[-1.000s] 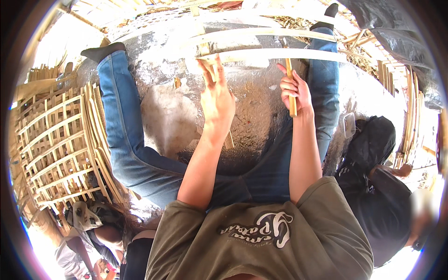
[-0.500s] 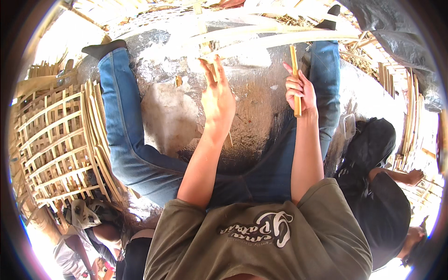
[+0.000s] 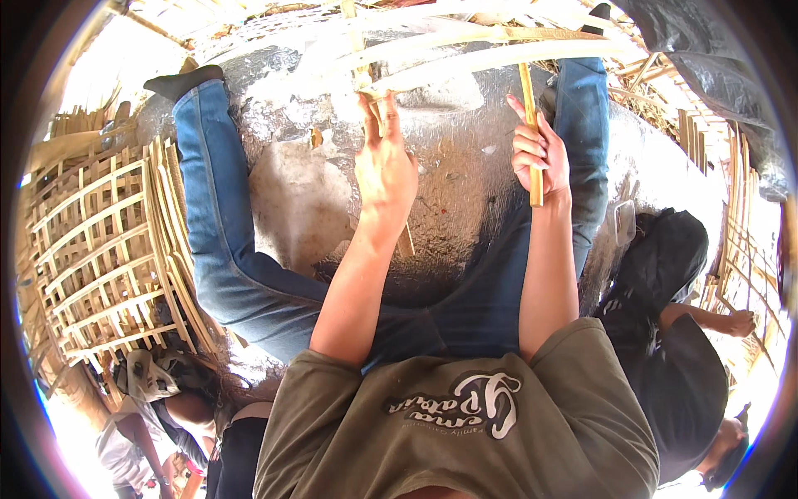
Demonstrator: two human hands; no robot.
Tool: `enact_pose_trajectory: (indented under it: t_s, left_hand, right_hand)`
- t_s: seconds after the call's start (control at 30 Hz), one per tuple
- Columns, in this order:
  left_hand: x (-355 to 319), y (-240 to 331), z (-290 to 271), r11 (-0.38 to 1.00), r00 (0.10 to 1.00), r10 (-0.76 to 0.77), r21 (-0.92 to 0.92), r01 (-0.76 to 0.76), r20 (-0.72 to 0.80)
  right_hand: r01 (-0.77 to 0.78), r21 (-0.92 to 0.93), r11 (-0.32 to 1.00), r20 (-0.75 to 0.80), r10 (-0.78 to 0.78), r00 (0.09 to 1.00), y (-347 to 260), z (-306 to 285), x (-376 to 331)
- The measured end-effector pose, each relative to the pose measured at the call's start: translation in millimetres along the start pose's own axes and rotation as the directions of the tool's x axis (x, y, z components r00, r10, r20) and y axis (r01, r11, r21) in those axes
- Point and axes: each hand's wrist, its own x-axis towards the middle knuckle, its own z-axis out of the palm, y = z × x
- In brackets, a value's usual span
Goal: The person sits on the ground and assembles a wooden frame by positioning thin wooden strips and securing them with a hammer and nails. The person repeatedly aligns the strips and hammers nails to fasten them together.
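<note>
Left hand: the left hand (image 3: 384,170) is raised between the spread knees, its grip pinched together on a thin bamboo strip (image 3: 372,91) that runs up toward the pale slats ahead; a short end shows below the wrist.
Right hand: the right hand (image 3: 542,154) has its grip clamped round an upright bamboo stick (image 3: 529,125), the forefinger pointing up along it; the stick's lower end juts out under the fist.
Slats: long pale bamboo slats (image 3: 499,51) lie crosswise just beyond both hands, at the top edge, and the stick's top meets them.
Room to move: bare grey ground (image 3: 457,175) lies open between the two legs in blue jeans (image 3: 216,241); the hands are near each other, not touching.
Left edge: a woven bamboo lattice (image 3: 100,249) stands just beside the left leg and closes that side.
Right edge: another person in dark clothes (image 3: 665,299) sits close by the right leg, one hand out toward more bamboo work.
Print: white lettering sits on the chest of the olive shirt (image 3: 349,441), upside down from here.
Hard to tell: the far ends of the slats bleach out in the sun, and the rim of the view is dark and bent.
</note>
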Motion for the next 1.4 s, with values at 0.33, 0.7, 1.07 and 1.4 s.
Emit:
enact_pose_trajectory:
  t_s: [0.33, 0.7, 1.07, 1.4]
  left_hand:
    - [-1.5, 0.3, 4.4, 0.98, 0.998, -0.051, 0.196, 0.044, 0.03]
    - [-6.4, -23.2, 21.8, 0.977, 0.985, 0.094, 0.204, -0.064, -0.141]
    - [-11.1, -16.9, 12.9, 0.964, 0.965, 0.098, 0.264, -0.031, -0.242]
    - [12.2, -28.0, -17.6, 0.996, 0.877, 0.081, 0.074, -0.052, -0.474]
  right_hand:
    - [0.079, -0.143, 0.987, -0.346, -0.124, 0.93, 22.7, 3.8, -11.8]
    - [0.195, -0.98, 0.046, 0.084, -0.791, 0.606, 62.2, 57.0, -24.0]
    - [0.173, -0.579, -0.796, 0.642, -0.315, 0.7, 34.6, 63.9, 91.0]
    - [0.197, -0.554, -0.809, 0.658, -0.281, 0.699, 49.2, 52.1, 92.6]
